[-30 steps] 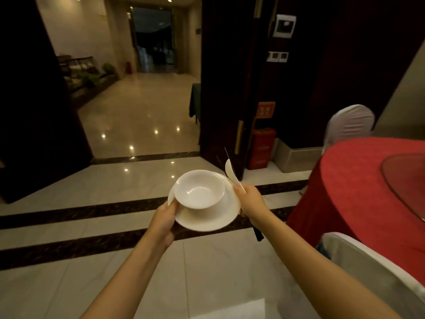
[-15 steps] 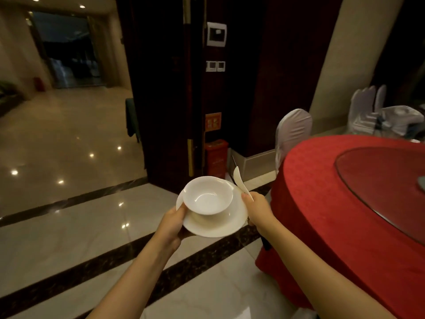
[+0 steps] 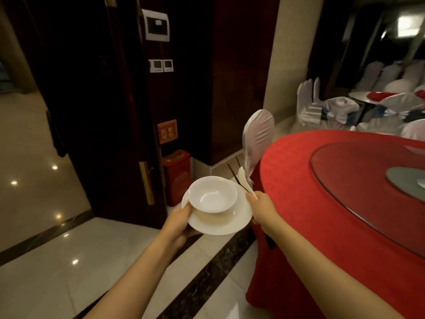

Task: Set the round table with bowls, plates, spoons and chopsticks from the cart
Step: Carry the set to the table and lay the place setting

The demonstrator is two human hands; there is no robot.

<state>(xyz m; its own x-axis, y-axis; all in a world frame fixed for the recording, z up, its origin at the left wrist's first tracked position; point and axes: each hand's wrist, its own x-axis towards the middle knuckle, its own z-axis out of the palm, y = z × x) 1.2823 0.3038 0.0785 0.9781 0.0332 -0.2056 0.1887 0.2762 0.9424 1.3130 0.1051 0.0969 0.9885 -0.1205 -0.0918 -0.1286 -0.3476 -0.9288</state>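
Observation:
My left hand (image 3: 178, 221) grips the left rim of a white plate (image 3: 236, 218), held in the air over the floor. A white bowl (image 3: 212, 194) sits on that plate, upright. My right hand (image 3: 262, 208) is at the plate's right edge and holds a white spoon (image 3: 243, 181) and a pair of black chopsticks (image 3: 235, 175), both pointing up and away. The round table (image 3: 317, 192), covered in red cloth, is just to the right of my hands, with a glass turntable (image 3: 358, 157) in its middle.
A white-covered chair (image 3: 258, 137) stands at the table's far left side. A dark wooden door and wall panel (image 3: 110, 111) rise ahead, with a red box (image 3: 177, 173) at the base. More covered chairs and another table (image 3: 368, 104) are at the back right. The floor is polished tile.
My view has swung to the right, bringing the red table closer and more into view. Both hands keep the same hold on the plate, bowl, spoon and chopsticks.

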